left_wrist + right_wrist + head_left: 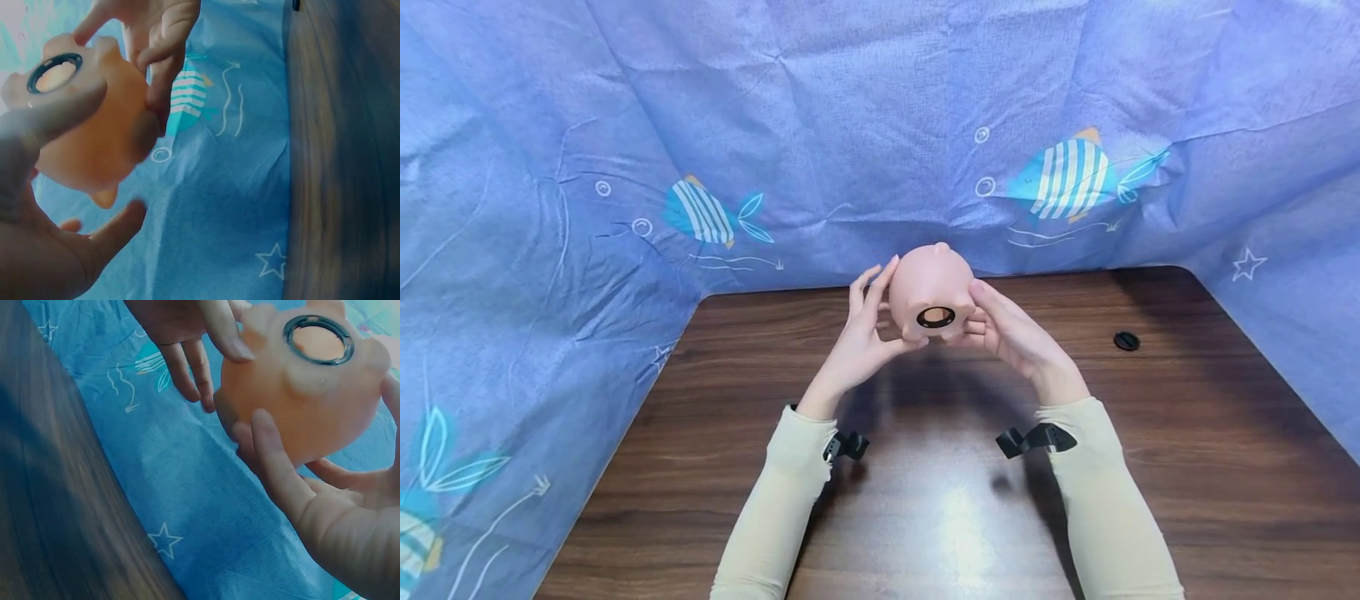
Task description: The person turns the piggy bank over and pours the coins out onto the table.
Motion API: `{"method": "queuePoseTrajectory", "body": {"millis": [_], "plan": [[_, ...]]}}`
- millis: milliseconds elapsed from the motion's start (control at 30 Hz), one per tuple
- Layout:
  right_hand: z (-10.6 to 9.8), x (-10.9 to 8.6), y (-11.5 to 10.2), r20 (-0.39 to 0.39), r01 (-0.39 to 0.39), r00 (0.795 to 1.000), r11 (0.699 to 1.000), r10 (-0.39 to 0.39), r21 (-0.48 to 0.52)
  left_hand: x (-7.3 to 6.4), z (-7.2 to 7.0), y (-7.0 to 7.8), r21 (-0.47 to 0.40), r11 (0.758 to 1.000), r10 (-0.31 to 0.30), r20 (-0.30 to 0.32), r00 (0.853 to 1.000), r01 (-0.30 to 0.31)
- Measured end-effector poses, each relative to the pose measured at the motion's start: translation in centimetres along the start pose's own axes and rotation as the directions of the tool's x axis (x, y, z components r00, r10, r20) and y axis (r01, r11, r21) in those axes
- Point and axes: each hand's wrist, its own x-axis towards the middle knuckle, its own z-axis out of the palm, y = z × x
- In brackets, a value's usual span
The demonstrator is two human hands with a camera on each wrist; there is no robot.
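Observation:
A round pink piggy bank (928, 275) with stubby feet is held above the table, its underside tilted toward me. In that underside is an open round hole with a black ring (917, 317). My left hand (867, 333) grips the left side, thumb by the feet; in the left wrist view some of its fingers stand off the surface. On the opposite side my right hand (1018, 337) holds the bank between thumb and fingers. The right wrist view shows the bank (300, 419) with both hands around it.
A small round black plug (1126, 341) lies on the dark wood table (1210, 433), to the right of my hands. Behind and beside the table hangs a blue cloth (865, 125) printed with fish. Black straps (1051, 437) circle both wrists.

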Motion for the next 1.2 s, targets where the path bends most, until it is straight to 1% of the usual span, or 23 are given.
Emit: {"method": "queuePoseTrajectory", "body": {"millis": [33, 100, 200, 233, 300, 367, 400, 433, 500, 533, 567, 667, 733, 767, 800, 900, 967, 1000, 1033, 1200], "plan": [[0.0, 0.1, 0.1, -0.014, 0.001, 1.0, 1.0, -0.001, 0.001, 0.0, 0.0, -0.1, -0.015, 1.0, -0.011, 0.006, 1.0, 0.011], [-0.2, 0.2, 0.1, -0.04, 0.001, 0.999, 1.0, -0.001, 0.0, 0.1, -0.1, -0.3, -0.072, 0.997, -0.036, 0.038, 0.999, 0.038], [-0.4, 0.3, 0.3, -0.073, 0.006, 0.997, 1.0, -0.005, 0.008, 0.1, -0.4, -0.6, -0.187, 0.979, -0.063, 0.123, 0.99, 0.086], [-0.5, 0.3, 0.3, -0.081, 0.008, 0.997, 1.0, -0.008, 0.008, 0.1, -0.6, -0.6, -0.227, 0.968, -0.07, 0.155, 0.985, 0.105], [-0.7, 0.4, 0.4, -0.083, 0.015, 0.996, 1.0, -0.014, 0.01, 0.1, -0.9, -0.7, -0.309, 0.939, -0.085, 0.223, 0.971, 0.153], [-0.8, 0.3, 0.5, -0.083, 0.015, 0.996, 1.0, -0.014, 0.005, 0.0, -1.2, -1.0, -0.361, 0.912, -0.097, 0.273, 0.957, 0.195], [-0.9, 0.3, 0.6, -0.082, 0.014, 0.997, 1.0, -0.014, -0.004, -0.1, -1.3, -1.1, -0.37, 0.903, -0.11, 0.289, 0.951, 0.217], [-0.8, 0.3, 0.7, -0.083, 0.013, 0.996, 1.0, -0.015, -0.018, -0.2, -1.4, -1.2, -0.385, 0.892, -0.121, 0.298, 0.947, 0.236], [-0.7, 0.3, 0.9, -0.09, 0.015, 0.996, 0.999, -0.019, -0.049, -0.2, -1.6, -1.6, -0.399, 0.879, -0.143, 0.305, 0.942, 0.262], [-0.6, 0.4, 1.0, -0.096, 0.012, 0.995, 0.998, -0.018, -0.068, -0.2, -1.6, -1.8, -0.407, 0.872, -0.152, 0.301, 0.941, 0.271], [-0.5, 0.4, 1.1, -0.099, 0.009, 0.995, 0.996, -0.018, -0.089, -0.2, -1.6, -1.9, -0.424, 0.86, -0.166, 0.294, 0.941, 0.284], [-0.4, 0.5, 1.3, -0.098, -0.013, 0.995, 0.989, -0.002, -0.147, -0.1, -1.2, -2.1, -0.49, 0.814, -0.202, 0.268, 0.942, 0.313], [-0.3, 0.4, 1.2, -0.086, -0.024, 0.996, 0.984, 0.009, -0.175, 0.0, -1.0, -2.3, -0.54, 0.774, -0.224, 0.254, 0.941, 0.331], [-0.3, 0.4, 1.2, -0.082, -0.027, 0.997, 0.981, 0.012, -0.19, 0.1, -0.9, -2.4, -0.559, 0.758, -0.232, 0.249, 0.94, 0.336], [-0.3, 0.3, 1.2, -0.075, -0.029, 0.997, 0.979, 0.014, -0.201, 0.1, -0.9, -2.5, -0.571, 0.748, -0.237, 0.247, 0.94, 0.338], [-0.5, 0.2, 1.2, -0.051, -0.018, 0.999, 0.974, 0.007, -0.227, 0.1, -1.1, -2.6, -0.571, 0.738, -0.262, 0.247, 0.933, 0.359], [-0.6, 0.1, 1.2, -0.034, -0.014, 0.999, 0.969, 0.006, -0.248, 0.1, -1.1, -2.5, -0.554, 0.748, -0.272, 0.245, 0.93, 0.365], [-0.7, 0.1, 1.3, -0.023, -0.009, 1.0, 0.966, 0.003, -0.257, 0.1, -1.2, -2.4, -0.546, 0.754, -0.272, 0.243, 0.931, 0.364], [-0.9, 0.0, 1.2, -0.011, -0.002, 1.0, 0.964, -0.002, -0.265, 0.1, -1.2, -2.3, -0.534, 0.767, -0.267, 0.238, 0.934, 0.355], [-1.4, -0.4, 1.1, 0.057, 0.031, 0.998, 0.946, -0.013, -0.323, 0.2, -1.1, -1.3, -0.496, 0.82, -0.203, 0.217, 0.955, 0.287]]}}
